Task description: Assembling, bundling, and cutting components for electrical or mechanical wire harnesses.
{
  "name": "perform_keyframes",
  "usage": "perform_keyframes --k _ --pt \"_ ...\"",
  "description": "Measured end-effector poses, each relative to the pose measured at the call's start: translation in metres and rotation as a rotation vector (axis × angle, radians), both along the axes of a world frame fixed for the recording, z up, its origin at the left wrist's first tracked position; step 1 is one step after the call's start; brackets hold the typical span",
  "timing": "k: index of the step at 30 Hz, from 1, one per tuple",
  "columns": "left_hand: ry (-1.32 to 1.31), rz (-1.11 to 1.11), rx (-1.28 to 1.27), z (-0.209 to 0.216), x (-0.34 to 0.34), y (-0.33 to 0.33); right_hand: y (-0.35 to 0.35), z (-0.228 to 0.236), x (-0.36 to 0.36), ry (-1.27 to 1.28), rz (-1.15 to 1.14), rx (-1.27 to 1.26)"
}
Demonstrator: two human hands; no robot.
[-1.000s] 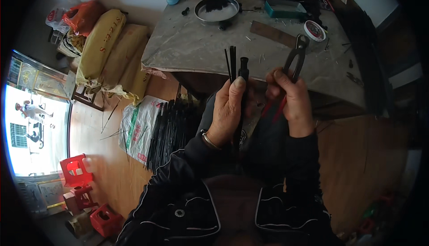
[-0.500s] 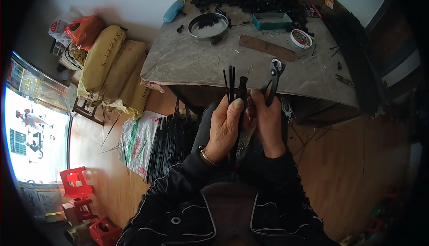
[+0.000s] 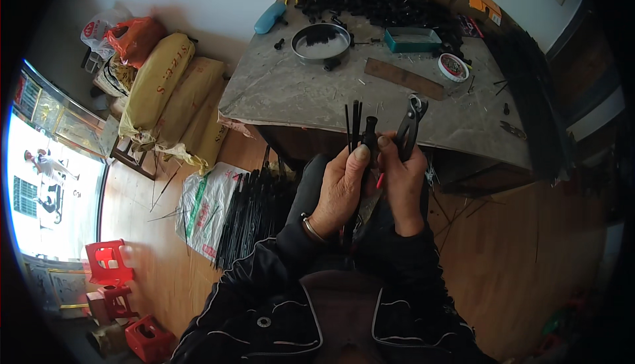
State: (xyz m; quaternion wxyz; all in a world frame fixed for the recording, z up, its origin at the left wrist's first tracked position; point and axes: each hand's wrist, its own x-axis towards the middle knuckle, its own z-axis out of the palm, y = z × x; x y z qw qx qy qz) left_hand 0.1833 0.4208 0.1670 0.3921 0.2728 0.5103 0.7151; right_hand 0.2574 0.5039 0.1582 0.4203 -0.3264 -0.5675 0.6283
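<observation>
Head view: cluttered grey worktable (image 3: pixel 297 92), wooden floor (image 3: pixel 522 258), stacked sacks (image 3: pixel 172 99).

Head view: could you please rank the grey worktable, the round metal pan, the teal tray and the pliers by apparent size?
1. Grey worktable, far the largest.
2-3. Round metal pan and teal tray look similar; no ranking.
4. Pliers in the right hand: only the head shows, and it is nearer the camera, so unsure.

Black rods (image 3: pixel 354 122); yellow sacks (image 3: pixel 173 92) — red stools (image 3: pixel 106 263); teal tray (image 3: pixel 413 38).

Yellow sacks (image 3: pixel 173 92) lean stacked by the wall — a white printed bag (image 3: pixel 204 206) lies flat beside them.
</observation>
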Motion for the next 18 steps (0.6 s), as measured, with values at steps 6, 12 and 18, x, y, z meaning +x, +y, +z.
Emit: perform_keyframes --k 6,12,18 --pt "0.014 -0.127 -0.004 -0.007 -0.012 -0.002 0.002 -0.019 0.0 -0.018 -0.055 0.092" --pt "0.038 -0.079 -0.006 -0.017 -0.019 0.0 0.005 -0.007 0.014 -0.057 0.193 -0.008" --pt "0.036 -0.06 0.033 -0.019 -0.018 0.005 -0.003 0.002 0.018 -0.068 0.338 -0.021"
